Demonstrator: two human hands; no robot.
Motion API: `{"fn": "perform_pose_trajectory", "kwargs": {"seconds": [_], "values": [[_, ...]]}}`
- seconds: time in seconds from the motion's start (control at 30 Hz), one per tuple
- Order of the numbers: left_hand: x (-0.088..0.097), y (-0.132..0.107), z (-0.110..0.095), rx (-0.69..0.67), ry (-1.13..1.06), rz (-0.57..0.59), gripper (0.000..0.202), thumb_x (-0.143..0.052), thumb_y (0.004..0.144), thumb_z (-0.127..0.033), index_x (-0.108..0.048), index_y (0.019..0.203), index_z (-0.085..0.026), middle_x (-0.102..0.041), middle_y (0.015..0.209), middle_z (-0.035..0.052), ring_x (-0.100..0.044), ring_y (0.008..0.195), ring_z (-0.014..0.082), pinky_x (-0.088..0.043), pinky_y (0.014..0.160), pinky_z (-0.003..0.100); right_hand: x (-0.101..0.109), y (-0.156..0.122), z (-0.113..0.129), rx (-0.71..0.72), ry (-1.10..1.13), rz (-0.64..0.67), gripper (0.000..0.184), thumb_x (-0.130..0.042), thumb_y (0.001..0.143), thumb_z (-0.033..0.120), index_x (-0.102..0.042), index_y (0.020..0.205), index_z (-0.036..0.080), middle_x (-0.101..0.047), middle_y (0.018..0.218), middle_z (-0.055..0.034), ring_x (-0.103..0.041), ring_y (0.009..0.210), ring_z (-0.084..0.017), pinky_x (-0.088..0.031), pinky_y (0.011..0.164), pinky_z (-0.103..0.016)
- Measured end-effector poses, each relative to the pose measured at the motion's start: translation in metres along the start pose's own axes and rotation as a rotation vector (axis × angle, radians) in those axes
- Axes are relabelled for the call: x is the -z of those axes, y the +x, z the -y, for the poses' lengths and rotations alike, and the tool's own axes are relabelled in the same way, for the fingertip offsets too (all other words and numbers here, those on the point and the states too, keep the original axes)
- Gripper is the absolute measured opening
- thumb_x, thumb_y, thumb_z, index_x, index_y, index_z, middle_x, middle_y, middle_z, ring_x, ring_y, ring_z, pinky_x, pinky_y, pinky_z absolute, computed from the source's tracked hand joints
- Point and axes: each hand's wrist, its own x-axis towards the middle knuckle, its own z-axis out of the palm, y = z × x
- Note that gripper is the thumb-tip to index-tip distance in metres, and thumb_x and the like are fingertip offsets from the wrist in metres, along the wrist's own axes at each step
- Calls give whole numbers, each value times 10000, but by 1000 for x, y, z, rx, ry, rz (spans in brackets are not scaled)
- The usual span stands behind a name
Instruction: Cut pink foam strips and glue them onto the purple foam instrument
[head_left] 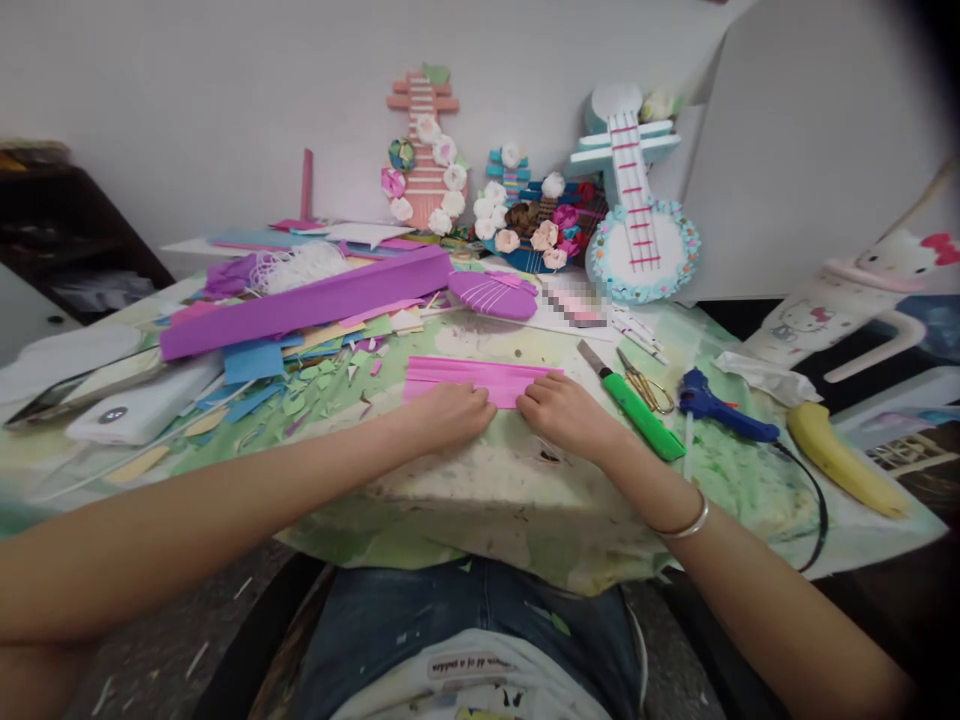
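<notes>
A strip of pink crepe paper with lengthwise creases lies on the table in front of me. My left hand has its fingers curled onto the strip's near edge, left of the middle. Close to the right end, my right hand grips the same edge, fingers bent over it. Between the two hands a short stretch of the near edge shows. The fingertips and thumbs are mostly hidden. Just right of my right hand lies a green utility knife with its blade out.
Gold scissors, a blue glue gun and a banana lie to the right, near a tumbler. Paper scraps and a long purple folded piece spread left. Flower-decorated model instruments stand at the back.
</notes>
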Motion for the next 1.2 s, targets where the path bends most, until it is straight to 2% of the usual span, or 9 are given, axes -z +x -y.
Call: {"fn": "perform_pose_trajectory", "kwargs": {"seconds": [0.2,0.37,0.53,0.73,0.87,1.03,1.2], "values": [[1,0,0,37,-45,46,170,-442,833,-51,-592,895,-102,-626,803,125,-620,711,236,-373,482,284,3,7,-3,25,6,51,92,-513,863,119,-593,817,129,-610,782,-87,-510,751,-208,-270,687,-338],[1,-5,4,99,-116,64,128,-465,847,-79,-559,920,-126,-613,841,96,-596,739,227,-378,493,284,-2,6,-2,-31,76,28,99,-508,866,122,-581,804,146,-595,780,-71,-495,778,-220,-280,695,-347],[-7,-7,7,158,-174,-11,95,-525,825,-107,-540,906,-154,-589,875,83,-550,800,238,-425,608,332,-7,2,6,-191,198,-21,116,-490,909,204,-571,846,150,-579,847,-84,-465,820,-222,-304,703,-341],[-17,-4,0,408,-273,-62,71,-527,820,-144,-569,868,-175,-564,838,76,-489,807,238,-413,687,364,-12,3,12,-355,323,-78,113,-519,898,207,-577,822,147,-563,830,-80,-441,817,-222,-327,710,-337],[-25,-7,-4,519,-411,-107,127,-467,875,-161,-583,924,-162,-553,873,88,-457,846,235,-407,748,376,-16,3,16,-372,399,-82,146,-461,912,146,-596,858,137,-566,840,-85,-437,829,-221,-333,722,-345],[-32,-12,-5,522,-522,-132,189,-378,930,-170,-561,895,-145,-555,873,87,-457,846,220,-398,784,390,-16,2,18,-356,471,-66,174,-440,909,115,-611,936,138,-572,871,-92,-435,854,-219,-336,732,-348],[-29,-14,0,520,-641,-201,158,-399,927,-163,-524,831,-156,-539,836,65,-455,815,208,-409,750,371,-17,5,15,-353,496,-70,161,-449,918,157,-610,923,152,-578,872,-87,-429,852,-215,-333,729,-346]]}}
